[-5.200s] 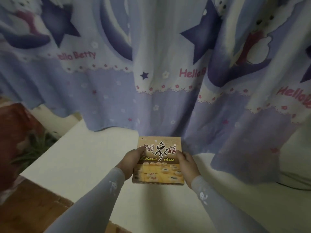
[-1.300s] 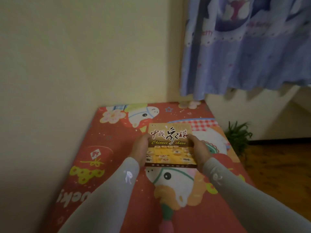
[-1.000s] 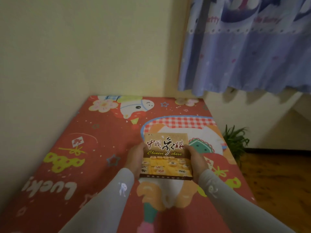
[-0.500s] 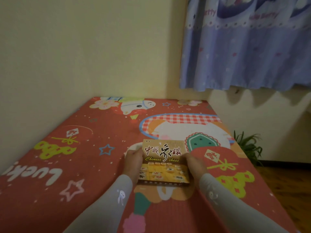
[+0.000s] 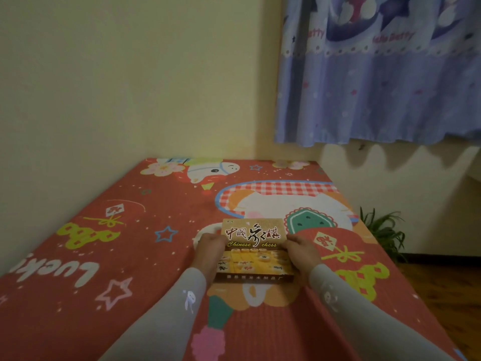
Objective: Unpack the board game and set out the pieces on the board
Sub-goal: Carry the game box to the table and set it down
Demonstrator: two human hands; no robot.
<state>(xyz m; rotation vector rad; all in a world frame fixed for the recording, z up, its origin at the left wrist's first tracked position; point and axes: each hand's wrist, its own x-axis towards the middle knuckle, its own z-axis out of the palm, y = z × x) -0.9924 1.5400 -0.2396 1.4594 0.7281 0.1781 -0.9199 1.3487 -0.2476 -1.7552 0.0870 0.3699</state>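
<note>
A flat brown and yellow Chinese chess box with its lid closed lies low over the red cartoon-print bed cover, near the middle of the bed. My left hand grips its left edge. My right hand grips its right edge. Both arms wear grey sleeves. Whether the box rests on the cover or hovers just above it, I cannot tell. No board or pieces show outside the box.
A pale yellow wall runs along the bed's left side and far end. A blue patterned curtain hangs at the upper right. A green potted plant stands by the bed's right edge, above a wooden floor.
I turned from the curtain and white surface to the red bed, holding the box in both hands. Over the last second the box came down toward the bed cover.
</note>
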